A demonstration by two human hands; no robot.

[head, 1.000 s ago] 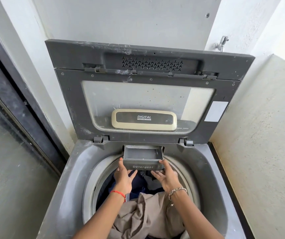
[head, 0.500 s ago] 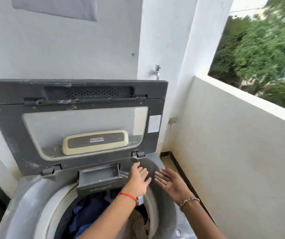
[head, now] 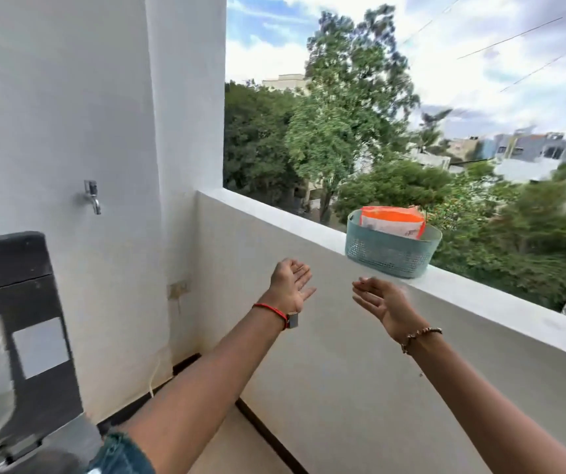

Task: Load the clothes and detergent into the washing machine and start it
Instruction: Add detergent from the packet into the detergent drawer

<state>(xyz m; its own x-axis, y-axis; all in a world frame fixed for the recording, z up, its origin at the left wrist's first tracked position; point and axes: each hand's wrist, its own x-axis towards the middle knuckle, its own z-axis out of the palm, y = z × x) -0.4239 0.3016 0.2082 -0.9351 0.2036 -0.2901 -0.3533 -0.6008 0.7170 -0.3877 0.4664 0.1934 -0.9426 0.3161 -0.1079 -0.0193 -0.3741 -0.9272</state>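
Note:
An orange and white detergent packet [head: 392, 222] stands in a teal perforated basket [head: 389, 251] on the balcony ledge [head: 480, 295]. Both my hands are stretched out toward it, palms facing each other, holding nothing. My left hand [head: 290, 285] is left of and below the basket. My right hand [head: 379, 301] hovers just under the basket's near side, apart from it. Only the raised dark lid [head: 18, 323] of the washing machine shows at the far left; the tub, drawer and clothes are out of view.
A metal tap [head: 92, 196] sticks out of the white wall above the machine. The balcony parapet wall [head: 343, 371] runs from the pillar toward the lower right, with a narrow floor strip [head: 240, 446] beside the machine. Trees and buildings lie beyond.
My view has swung right from the machine to the ledge. Both hands left the detergent drawer, rose and reached toward the basket.

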